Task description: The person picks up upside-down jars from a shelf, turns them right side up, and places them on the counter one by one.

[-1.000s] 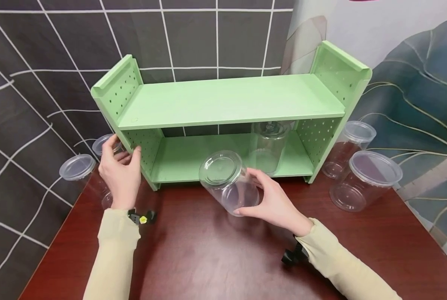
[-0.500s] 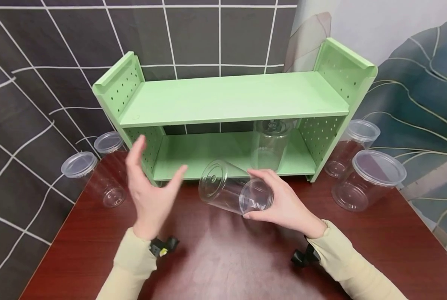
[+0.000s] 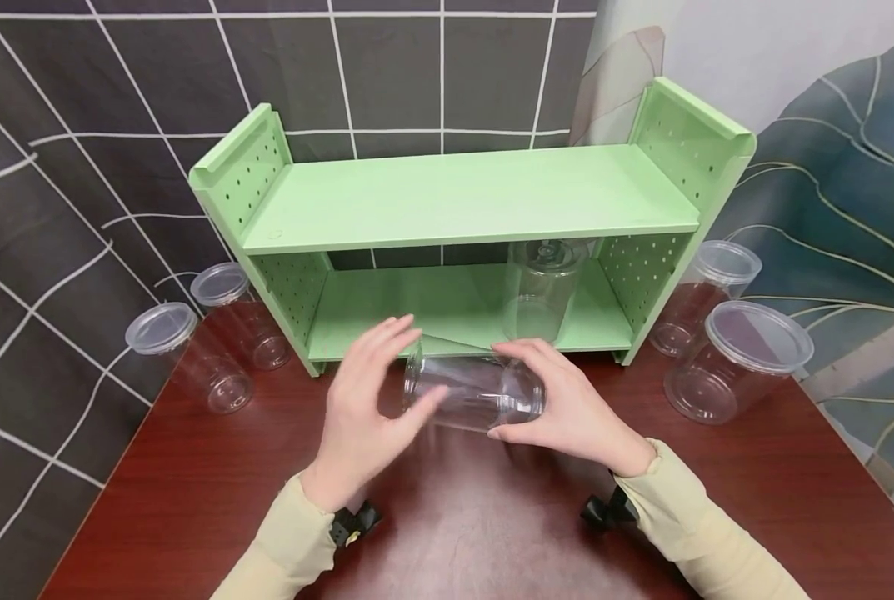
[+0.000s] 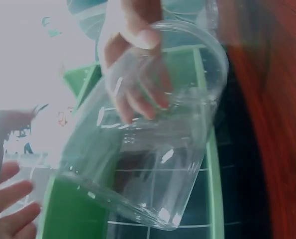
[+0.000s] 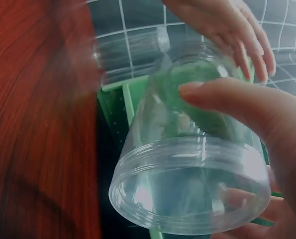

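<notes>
A clear plastic jar [image 3: 465,392] lies on its side in the air over the front of the table, close before the shelf. My right hand [image 3: 577,412] grips it at its mouth end, thumb on one side and fingers on the other. The right wrist view shows that mouth open, with no lid on it [image 5: 187,169]. My left hand [image 3: 367,417] is at the jar's base end with its thumb and fingers spread apart. In the left wrist view, the left fingers [image 4: 13,204] stand a short way off the base.
Behind the hands stands a green two-tier shelf [image 3: 447,200], with another clear jar [image 3: 540,292] on its lower tier at the right. Two lidded clear jars stand to the left, their lids [image 3: 160,327] pale. Two more lidded jars [image 3: 739,358] stand to the right.
My left hand has left the shelf's left side and moved right to the jar's base. The jar has tipped from a slant to nearly level in my right hand.
</notes>
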Demonstrator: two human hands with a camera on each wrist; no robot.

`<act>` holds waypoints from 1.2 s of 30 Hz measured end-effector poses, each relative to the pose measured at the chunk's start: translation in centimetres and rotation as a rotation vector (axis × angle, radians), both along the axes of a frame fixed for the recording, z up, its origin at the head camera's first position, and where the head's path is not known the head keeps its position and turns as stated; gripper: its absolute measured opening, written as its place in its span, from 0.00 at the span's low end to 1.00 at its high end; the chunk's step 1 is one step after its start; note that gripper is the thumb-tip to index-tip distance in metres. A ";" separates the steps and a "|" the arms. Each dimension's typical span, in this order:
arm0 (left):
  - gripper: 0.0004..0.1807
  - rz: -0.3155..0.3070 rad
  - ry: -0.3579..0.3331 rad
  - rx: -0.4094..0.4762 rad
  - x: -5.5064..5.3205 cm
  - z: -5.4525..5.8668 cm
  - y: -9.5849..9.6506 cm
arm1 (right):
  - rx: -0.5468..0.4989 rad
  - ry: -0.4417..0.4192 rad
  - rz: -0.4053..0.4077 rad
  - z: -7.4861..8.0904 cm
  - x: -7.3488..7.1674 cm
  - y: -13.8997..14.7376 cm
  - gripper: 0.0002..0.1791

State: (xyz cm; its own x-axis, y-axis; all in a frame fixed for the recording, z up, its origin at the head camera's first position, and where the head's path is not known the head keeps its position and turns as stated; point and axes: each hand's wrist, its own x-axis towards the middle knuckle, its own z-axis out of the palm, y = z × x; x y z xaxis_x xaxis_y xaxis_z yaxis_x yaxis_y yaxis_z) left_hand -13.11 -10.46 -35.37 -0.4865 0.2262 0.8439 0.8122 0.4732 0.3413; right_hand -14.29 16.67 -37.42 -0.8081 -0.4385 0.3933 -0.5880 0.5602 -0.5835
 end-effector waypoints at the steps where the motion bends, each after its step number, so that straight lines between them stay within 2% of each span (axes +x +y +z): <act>1: 0.37 -0.017 -0.024 -0.050 0.0 -0.2 0.0 | -0.003 0.006 0.008 0.0 0.0 -0.1 0.52; 3: 0.44 -0.030 -0.075 -0.160 0.1 -0.6 -0.1 | -0.011 0.023 0.019 0.2 0.0 -0.2 0.52; 5: 0.49 -0.011 -0.105 -0.259 0.1 -1.1 -0.3 | -0.013 0.046 0.022 0.4 0.0 -0.4 0.50; 9: 0.53 0.051 -0.108 -0.356 0.2 -1.8 -0.6 | -0.019 0.090 0.026 0.9 0.3 -0.8 0.48; 19: 0.54 0.123 -0.155 -0.386 0.4 -2.8 -1.0 | 0.001 0.191 0.055 1.9 1.0 -2.3 0.45; 28: 0.59 0.093 -0.204 -0.429 -0.1 -3.7 -1.1 | 0.058 0.304 0.157 2.9 1.4 -4.0 0.38; 33: 0.60 0.087 -0.239 -0.424 -0.2 -4.3 -1.2 | 0.038 0.321 0.205 3.3 1.6 -4.7 0.38; 36: 0.59 0.095 -0.262 -0.403 -0.3 -4.5 -1.3 | -0.002 0.321 0.197 3.5 1.6 -4.6 0.41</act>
